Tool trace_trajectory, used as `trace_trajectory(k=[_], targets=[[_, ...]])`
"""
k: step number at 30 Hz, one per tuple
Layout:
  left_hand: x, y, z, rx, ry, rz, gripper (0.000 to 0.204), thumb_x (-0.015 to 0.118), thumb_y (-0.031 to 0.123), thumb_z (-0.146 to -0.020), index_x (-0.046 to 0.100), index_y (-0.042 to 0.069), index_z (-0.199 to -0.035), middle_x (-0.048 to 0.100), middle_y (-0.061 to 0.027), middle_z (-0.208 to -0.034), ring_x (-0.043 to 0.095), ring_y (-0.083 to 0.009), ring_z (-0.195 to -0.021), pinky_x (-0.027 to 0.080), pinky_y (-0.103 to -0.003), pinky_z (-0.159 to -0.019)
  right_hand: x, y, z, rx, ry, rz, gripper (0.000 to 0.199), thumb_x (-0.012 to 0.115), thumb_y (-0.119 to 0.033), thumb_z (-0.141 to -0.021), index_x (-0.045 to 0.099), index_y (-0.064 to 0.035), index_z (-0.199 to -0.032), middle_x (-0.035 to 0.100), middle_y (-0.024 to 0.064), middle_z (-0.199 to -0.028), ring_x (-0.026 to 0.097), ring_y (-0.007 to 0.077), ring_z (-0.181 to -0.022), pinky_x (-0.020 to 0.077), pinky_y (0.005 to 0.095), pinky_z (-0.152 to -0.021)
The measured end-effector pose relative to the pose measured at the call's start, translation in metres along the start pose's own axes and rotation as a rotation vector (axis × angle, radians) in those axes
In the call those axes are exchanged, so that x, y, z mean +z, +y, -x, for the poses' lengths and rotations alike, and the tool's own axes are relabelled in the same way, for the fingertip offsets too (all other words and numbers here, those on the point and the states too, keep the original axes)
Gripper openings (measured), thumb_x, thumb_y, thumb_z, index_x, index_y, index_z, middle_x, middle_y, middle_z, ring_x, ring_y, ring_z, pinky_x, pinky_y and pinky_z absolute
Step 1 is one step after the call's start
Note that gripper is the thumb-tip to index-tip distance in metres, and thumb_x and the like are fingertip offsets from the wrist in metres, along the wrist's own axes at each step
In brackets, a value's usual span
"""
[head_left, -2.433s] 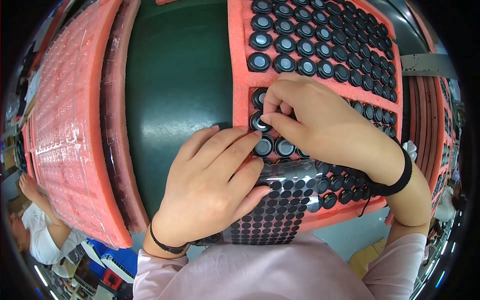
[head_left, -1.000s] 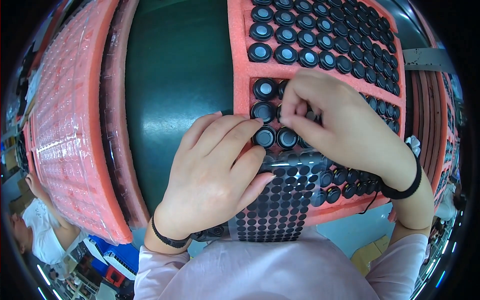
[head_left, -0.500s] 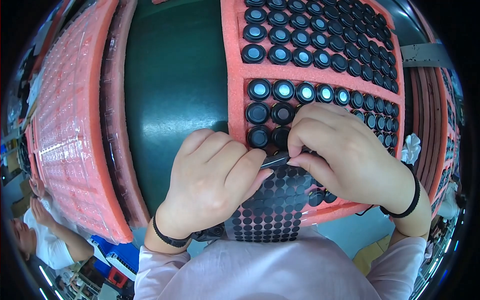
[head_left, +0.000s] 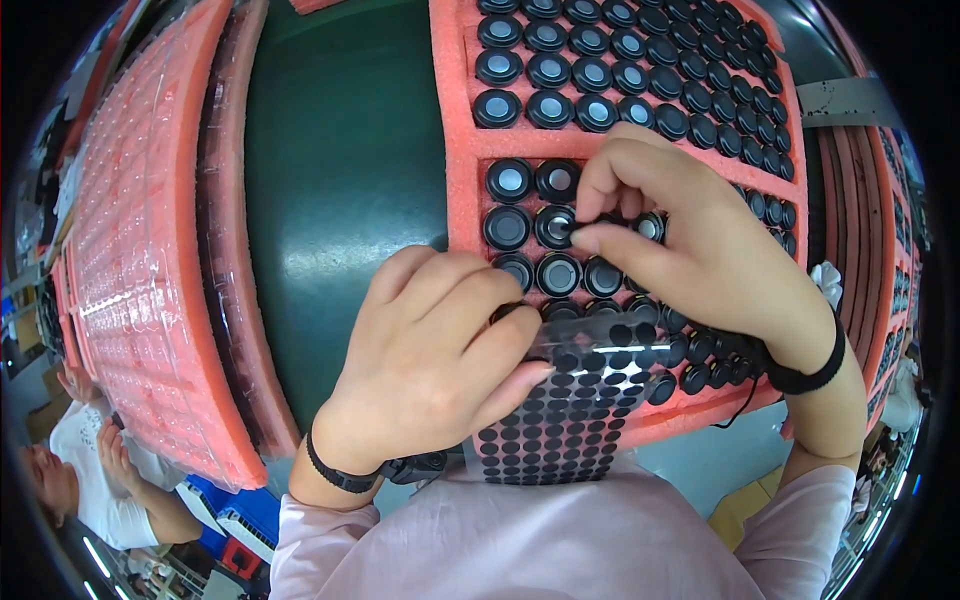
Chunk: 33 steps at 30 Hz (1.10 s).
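My left hand (head_left: 430,360) grips the upper edge of a clear sheet (head_left: 560,410) covered in rows of round black stickers, its fingers curled and thumb pressed along it. The sheet hangs toward my body, over the near part of a pink foam tray (head_left: 460,130). My right hand (head_left: 690,240) pinches thumb and forefinger at a round black part (head_left: 551,226) with a silvery centre, seated in the tray. A small dark piece, like one of the sheet's black stickers, shows at these fingertips. Beside it sits another black part (head_left: 507,228) with a dark centre.
Further rows of black parts (head_left: 595,112), several with pale centres, fill the tray's far section. A dark green surface (head_left: 340,180) lies to the left, then stacked pink foam trays under clear film (head_left: 150,260). A co-worker's hand (head_left: 115,455) shows at lower left.
My right hand has left the sheet's edge and moved up and away to a part in the tray. The sheet's top edge now lies flatter, while my left hand stays nearly in place.
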<state>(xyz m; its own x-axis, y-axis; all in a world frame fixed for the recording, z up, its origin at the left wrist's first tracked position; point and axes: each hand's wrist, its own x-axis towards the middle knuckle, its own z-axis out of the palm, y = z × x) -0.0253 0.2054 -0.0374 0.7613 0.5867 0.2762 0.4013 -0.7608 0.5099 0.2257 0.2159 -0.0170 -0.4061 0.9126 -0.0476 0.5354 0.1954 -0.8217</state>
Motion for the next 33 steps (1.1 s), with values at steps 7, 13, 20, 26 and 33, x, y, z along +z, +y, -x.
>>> trace_trajectory(k=[7,13,20,26,33], targets=[[0.016,0.001,-0.008,0.068,-0.065,-0.020,0.028,0.074,0.031,-0.080,0.068,0.008,-0.095,0.067,-0.0121,-0.127,0.061,-0.0317,-0.121,0.047,-0.052,-0.101,0.008,0.017,-0.010,0.108,-0.046,0.090,0.010,0.069,-0.005,-0.092,0.060,-0.0010,-0.093,0.054,0.0068,-0.089,0.055,0.0174,-0.078,0.0476,0.0318,-0.071],[0.020,0.004,-0.011,0.046,-0.094,-0.070,0.033,0.081,0.028,-0.073,0.065,0.011,-0.097,0.066,-0.0110,-0.126,0.062,-0.0263,-0.123,0.044,-0.049,-0.105,0.012,0.022,-0.009,0.052,-0.001,0.189,0.011,0.069,-0.007,-0.091,0.060,-0.0006,-0.092,0.055,0.0091,-0.086,0.057,0.0219,-0.077,0.0488,0.0356,-0.071],[0.020,0.006,-0.012,0.027,-0.110,-0.068,0.032,0.081,0.029,-0.074,0.065,0.012,-0.096,0.067,-0.0105,-0.128,0.062,-0.0250,-0.124,0.043,-0.050,-0.109,0.013,0.024,-0.011,0.033,0.019,0.237,0.011,0.069,-0.006,-0.089,0.061,-0.0005,-0.090,0.056,0.0104,-0.084,0.059,0.0243,-0.077,0.0493,0.0374,-0.071],[0.021,0.007,-0.012,0.021,-0.102,-0.050,0.028,0.077,0.029,-0.077,0.066,0.008,-0.093,0.068,-0.0121,-0.128,0.063,-0.0312,-0.124,0.044,-0.054,-0.108,0.016,0.024,-0.010,0.005,0.055,0.268,0.011,0.069,-0.006,-0.088,0.060,-0.0003,-0.089,0.057,0.0106,-0.084,0.059,0.0252,-0.077,0.0496,0.0378,-0.071],[0.021,0.008,-0.011,0.021,-0.097,-0.049,0.029,0.078,0.029,-0.077,0.067,0.008,-0.094,0.068,-0.0121,-0.126,0.063,-0.0310,-0.125,0.044,-0.054,-0.109,0.017,0.023,-0.010,0.021,0.051,0.282,0.011,0.070,-0.006,-0.086,0.060,-0.0003,-0.088,0.057,0.0106,-0.084,0.059,0.0253,-0.078,0.0500,0.0382,-0.071]])
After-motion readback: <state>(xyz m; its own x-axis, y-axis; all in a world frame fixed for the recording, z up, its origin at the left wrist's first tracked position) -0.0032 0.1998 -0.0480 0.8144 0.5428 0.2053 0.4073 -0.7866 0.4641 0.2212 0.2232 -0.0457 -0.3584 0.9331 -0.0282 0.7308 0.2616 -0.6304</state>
